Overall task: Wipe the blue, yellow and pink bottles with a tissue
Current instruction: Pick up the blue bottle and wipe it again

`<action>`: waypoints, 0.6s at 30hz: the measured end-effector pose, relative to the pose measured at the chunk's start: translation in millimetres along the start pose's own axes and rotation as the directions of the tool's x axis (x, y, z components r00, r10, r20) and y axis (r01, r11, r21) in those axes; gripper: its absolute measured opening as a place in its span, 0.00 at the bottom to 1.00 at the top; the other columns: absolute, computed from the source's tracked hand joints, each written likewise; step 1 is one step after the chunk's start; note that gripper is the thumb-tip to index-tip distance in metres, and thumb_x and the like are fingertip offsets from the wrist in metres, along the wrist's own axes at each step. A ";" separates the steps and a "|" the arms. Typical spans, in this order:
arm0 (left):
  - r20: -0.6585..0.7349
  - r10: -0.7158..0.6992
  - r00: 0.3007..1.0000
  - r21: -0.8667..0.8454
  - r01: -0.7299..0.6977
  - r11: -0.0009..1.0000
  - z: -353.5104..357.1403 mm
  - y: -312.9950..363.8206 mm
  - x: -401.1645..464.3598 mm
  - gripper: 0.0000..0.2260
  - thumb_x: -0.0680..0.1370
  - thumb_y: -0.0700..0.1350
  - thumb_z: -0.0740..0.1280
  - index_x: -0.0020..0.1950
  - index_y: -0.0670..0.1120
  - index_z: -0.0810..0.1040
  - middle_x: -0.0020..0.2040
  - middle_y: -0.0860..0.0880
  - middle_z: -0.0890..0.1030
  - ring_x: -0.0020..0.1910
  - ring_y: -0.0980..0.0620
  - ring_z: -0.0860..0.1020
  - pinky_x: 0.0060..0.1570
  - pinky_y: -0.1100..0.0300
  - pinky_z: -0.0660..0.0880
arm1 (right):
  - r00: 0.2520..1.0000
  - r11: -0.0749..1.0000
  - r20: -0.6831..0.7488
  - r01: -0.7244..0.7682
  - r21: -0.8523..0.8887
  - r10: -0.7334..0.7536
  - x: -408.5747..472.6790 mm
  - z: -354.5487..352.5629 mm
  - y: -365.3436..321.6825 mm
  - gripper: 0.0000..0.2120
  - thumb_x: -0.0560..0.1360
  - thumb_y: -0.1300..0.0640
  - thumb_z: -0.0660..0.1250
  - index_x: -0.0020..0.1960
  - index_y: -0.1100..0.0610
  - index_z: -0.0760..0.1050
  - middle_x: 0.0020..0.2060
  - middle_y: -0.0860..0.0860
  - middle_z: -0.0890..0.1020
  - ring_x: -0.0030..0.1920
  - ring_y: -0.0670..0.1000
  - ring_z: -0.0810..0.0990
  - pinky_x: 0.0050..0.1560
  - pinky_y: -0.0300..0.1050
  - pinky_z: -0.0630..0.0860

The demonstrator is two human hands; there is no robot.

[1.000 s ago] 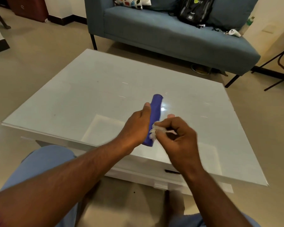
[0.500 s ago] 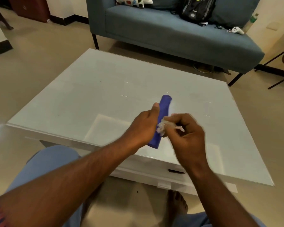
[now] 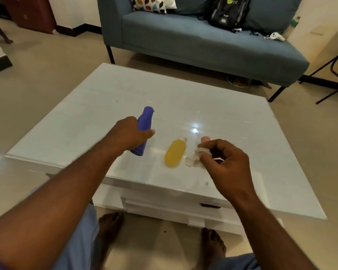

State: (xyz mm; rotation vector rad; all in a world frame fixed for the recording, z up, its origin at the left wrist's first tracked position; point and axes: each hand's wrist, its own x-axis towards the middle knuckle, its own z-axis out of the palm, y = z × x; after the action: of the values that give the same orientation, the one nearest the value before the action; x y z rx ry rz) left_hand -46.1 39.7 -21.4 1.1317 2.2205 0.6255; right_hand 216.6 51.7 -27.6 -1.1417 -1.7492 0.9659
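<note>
Gripping the blue bottle [image 3: 143, 131] around its middle, your left hand [image 3: 128, 135] holds it tilted, cap end pointing away from you, over the white counter [image 3: 86, 117]. Your right hand [image 3: 225, 164] pinches a crumpled tissue [image 3: 195, 158] just beside the yellow bottle [image 3: 175, 152], which lies on the counter. Only the pink bottle's [image 3: 204, 139] cap shows behind your right fingers.

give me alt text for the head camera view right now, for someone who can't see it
A seated person's left hand grips a blue bottle over a white table, while the right hand pinches a crumpled tissue. A yellow bottle lies on the table between the hands, and a pink bottle shows partly behind the right hand.
</note>
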 end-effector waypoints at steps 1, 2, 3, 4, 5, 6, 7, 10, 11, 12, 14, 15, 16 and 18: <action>-0.004 -0.006 1.000 0.099 0.007 0.995 1.4 -0.7 1.5 0.25 0.75 0.60 0.70 0.62 0.42 0.73 0.54 0.42 0.80 0.49 0.45 0.79 0.49 0.51 0.75 | 1.000 1.000 0.006 -0.006 -0.019 0.006 -1.5 0.3 0.4 0.09 0.76 0.65 0.74 0.47 0.51 0.86 0.46 0.45 0.88 0.48 0.47 0.87 0.43 0.41 0.83; 0.001 -0.014 1.000 0.154 0.014 0.988 2.5 -0.9 2.5 0.27 0.75 0.60 0.71 0.64 0.42 0.71 0.56 0.42 0.80 0.51 0.44 0.79 0.51 0.51 0.76 | 1.000 0.999 0.013 -0.012 -0.032 0.013 -2.9 0.9 0.5 0.09 0.76 0.65 0.74 0.48 0.51 0.86 0.45 0.44 0.87 0.51 0.47 0.87 0.43 0.41 0.84; 0.012 -0.022 1.000 0.177 0.020 0.984 3.7 -0.4 3.2 0.29 0.75 0.59 0.71 0.67 0.42 0.69 0.59 0.41 0.79 0.54 0.43 0.79 0.52 0.51 0.75 | 1.000 0.999 0.023 -0.017 -0.041 0.018 -3.7 1.2 0.7 0.09 0.76 0.65 0.74 0.48 0.51 0.86 0.44 0.44 0.87 0.53 0.46 0.86 0.43 0.41 0.84; 0.021 -0.025 0.999 0.184 0.020 0.983 4.7 0.2 3.8 0.30 0.75 0.58 0.72 0.68 0.41 0.68 0.61 0.41 0.78 0.55 0.43 0.78 0.51 0.52 0.74 | 0.999 0.999 0.035 -0.018 -0.049 0.020 -4.6 0.9 0.7 0.09 0.76 0.65 0.74 0.49 0.51 0.86 0.44 0.43 0.87 0.52 0.44 0.86 0.42 0.41 0.84; 0.027 -0.024 0.999 0.186 0.018 0.982 5.6 0.7 4.2 0.31 0.75 0.57 0.72 0.70 0.41 0.66 0.63 0.40 0.77 0.57 0.42 0.78 0.50 0.53 0.73 | 0.999 0.998 0.048 -0.015 -0.060 0.018 -5.4 0.8 0.6 0.09 0.76 0.64 0.74 0.49 0.51 0.86 0.44 0.42 0.87 0.50 0.43 0.86 0.42 0.41 0.84; 0.028 -0.020 0.999 0.191 0.014 0.982 6.8 1.3 4.7 0.32 0.75 0.56 0.73 0.72 0.41 0.65 0.64 0.40 0.76 0.59 0.42 0.78 0.50 0.54 0.72 | 0.998 0.998 0.056 -0.013 -0.069 0.017 -6.2 0.8 0.4 0.09 0.76 0.64 0.74 0.49 0.51 0.86 0.45 0.42 0.87 0.48 0.42 0.86 0.42 0.40 0.83; 0.026 -0.015 1.000 0.200 0.010 0.980 7.9 1.8 5.1 0.33 0.75 0.55 0.73 0.73 0.41 0.64 0.65 0.40 0.76 0.60 0.42 0.77 0.50 0.55 0.72 | 0.998 0.997 0.057 -0.015 -0.072 0.019 -6.5 0.7 0.6 0.09 0.76 0.64 0.74 0.49 0.51 0.86 0.45 0.41 0.87 0.48 0.41 0.86 0.41 0.38 0.82; 0.018 -0.002 1.000 0.251 -0.003 0.968 11.6 1.2 6.7 0.33 0.76 0.55 0.73 0.72 0.40 0.63 0.64 0.39 0.76 0.59 0.42 0.78 0.47 0.56 0.72 | 0.999 0.998 0.039 -0.035 -0.060 0.037 -4.9 -0.4 1.4 0.09 0.76 0.64 0.74 0.49 0.51 0.86 0.44 0.41 0.87 0.51 0.42 0.86 0.41 0.37 0.81; 0.015 0.007 1.000 0.273 -0.011 0.962 12.8 -0.1 7.4 0.33 0.76 0.54 0.72 0.72 0.40 0.63 0.63 0.39 0.76 0.58 0.42 0.78 0.46 0.56 0.72 | 0.999 0.997 0.034 -0.035 -0.065 0.038 -4.2 -1.0 1.4 0.08 0.76 0.63 0.75 0.49 0.50 0.86 0.45 0.42 0.87 0.49 0.43 0.86 0.41 0.37 0.81; 0.011 0.020 1.000 0.297 -0.022 0.955 14.1 -1.5 7.9 0.31 0.76 0.54 0.72 0.71 0.40 0.63 0.62 0.39 0.76 0.57 0.42 0.78 0.45 0.56 0.72 | 0.999 0.997 0.030 -0.032 -0.073 0.034 -3.9 -1.7 1.6 0.08 0.76 0.63 0.75 0.49 0.50 0.86 0.47 0.43 0.87 0.47 0.43 0.86 0.41 0.36 0.80; 0.008 0.041 0.999 0.337 -0.042 0.941 15.8 -3.8 7.7 0.30 0.76 0.53 0.72 0.69 0.40 0.63 0.61 0.39 0.75 0.56 0.41 0.78 0.45 0.54 0.72 | 0.999 0.996 0.029 -0.026 -0.085 0.029 -3.4 -2.6 2.0 0.08 0.76 0.62 0.75 0.49 0.49 0.86 0.48 0.44 0.87 0.45 0.43 0.85 0.41 0.35 0.80; 0.006 0.045 0.999 0.359 -0.044 0.932 16.6 -3.9 7.0 0.29 0.76 0.52 0.72 0.70 0.40 0.63 0.62 0.39 0.75 0.56 0.41 0.78 0.46 0.54 0.74 | 0.999 0.996 0.030 -0.026 -0.089 0.029 -2.9 -3.0 2.5 0.09 0.76 0.62 0.75 0.49 0.48 0.86 0.47 0.43 0.87 0.46 0.43 0.85 0.40 0.35 0.80; 0.000 0.048 0.999 0.385 -0.044 0.922 17.0 -4.2 6.2 0.29 0.77 0.51 0.72 0.70 0.40 0.63 0.62 0.39 0.75 0.56 0.41 0.79 0.48 0.53 0.75 | 0.999 0.995 0.028 -0.027 -0.094 0.030 -2.2 -3.6 3.2 0.09 0.76 0.62 0.74 0.48 0.47 0.85 0.46 0.42 0.86 0.47 0.42 0.85 0.40 0.34 0.80; -0.014 0.058 0.998 0.435 -0.046 0.899 18.2 -5.1 4.8 0.29 0.77 0.50 0.72 0.71 0.40 0.62 0.63 0.39 0.74 0.58 0.40 0.78 0.51 0.51 0.76 | 1.000 0.991 0.013 -0.026 -0.131 0.027 -0.1 -6.0 5.2 0.10 0.77 0.61 0.74 0.48 0.45 0.84 0.45 0.41 0.85 0.45 0.42 0.84 0.40 0.33 0.79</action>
State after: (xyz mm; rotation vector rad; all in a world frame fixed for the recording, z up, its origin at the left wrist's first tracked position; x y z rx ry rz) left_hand -39.2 43.7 -39.2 1.4070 2.4302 0.1598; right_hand 223.8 54.2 -30.0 -1.2460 -1.8355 0.8882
